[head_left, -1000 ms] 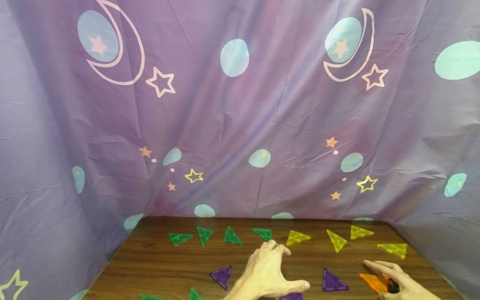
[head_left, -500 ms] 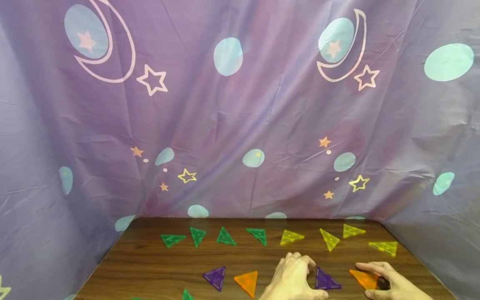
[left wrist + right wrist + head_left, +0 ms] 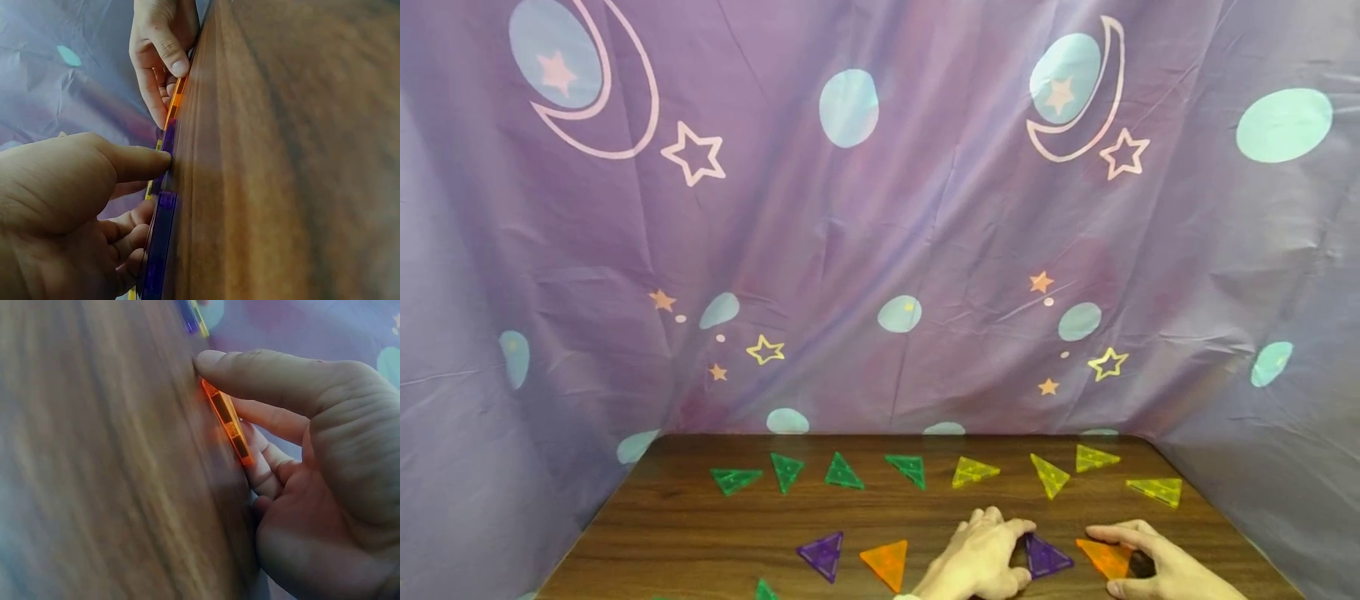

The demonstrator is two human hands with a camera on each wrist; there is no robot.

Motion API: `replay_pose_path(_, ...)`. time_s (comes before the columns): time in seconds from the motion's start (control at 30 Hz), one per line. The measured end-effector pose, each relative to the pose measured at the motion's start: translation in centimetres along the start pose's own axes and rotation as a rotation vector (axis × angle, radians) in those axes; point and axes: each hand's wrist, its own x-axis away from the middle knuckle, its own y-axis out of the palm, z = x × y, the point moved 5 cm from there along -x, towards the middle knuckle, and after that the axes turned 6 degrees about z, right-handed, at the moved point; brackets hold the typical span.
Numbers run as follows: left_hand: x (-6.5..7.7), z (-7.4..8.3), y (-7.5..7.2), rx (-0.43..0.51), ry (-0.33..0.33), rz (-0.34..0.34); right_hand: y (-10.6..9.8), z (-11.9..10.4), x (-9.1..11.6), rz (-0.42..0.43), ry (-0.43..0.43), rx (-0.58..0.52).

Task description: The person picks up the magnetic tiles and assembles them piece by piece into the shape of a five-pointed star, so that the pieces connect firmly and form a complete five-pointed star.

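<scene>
while the left hand [image 3: 981, 557] holds a purple triangle [image 3: 1047, 557] on the bench [image 3: 722, 521], thumb [image 3: 140, 164] and fingers [image 3: 132, 240] curled about its left edge, the right hand [image 3: 1165, 565] pinches an orange triangle [image 3: 1103, 558] lying just right of that purple triangle, between thumb and fingers. four yellow triangles [image 3: 1049, 477] lie beyond the purple triangle; a second orange triangle [image 3: 887, 564] lies left of it, past the left hand.

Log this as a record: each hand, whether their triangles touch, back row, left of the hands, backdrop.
Left hand: holds a purple triangle
Right hand: holds an orange triangle
Contact between these: unclear, very close
Back row: four green triangles, four yellow triangles
Left of hands: second purple triangle, second orange triangle, cropped green pieces
Backdrop: purple cloth with moons and stars
</scene>
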Motion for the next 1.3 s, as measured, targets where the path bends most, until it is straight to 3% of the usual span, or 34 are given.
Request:
replay_pose_path(0.13, 0.0, 0.0, -0.1, -0.009, -0.034, 0.03, 0.4, -0.7, -0.4, 0.019, -0.049, -0.004)
replay_pose_path(0.37, 0.1, -0.1, -0.4, 0.032, -0.089, 0.088, 0.3, -0.8, -0.3, 0.034, -0.018, -0.014)
replay_pose_path(0.57, 0.4, -0.2, -0.1, 0.036, -0.128, 0.09, 0.6, -1.0, -0.3, 0.032, -0.015, -0.004)
replay_pose_path(0.8, 0.5, 0.0, -0.2, 0.019, -0.137, 0.102, 1.1, -1.6, -0.7, 0.061, -0.085, 0.036)
replay_pose_path(1.0, 0.5, 0.2, -0.2, 0.027, -0.147, 0.095, 2.1, -2.4, -1.5, 0.04, -0.082, 0.002)
replay_pose_path(1.3, 0.5, 0.3, -0.2, 0.024, -0.157, 0.094, 3.0, -3.2, -1.9, 0.08, -0.058, 0.049)
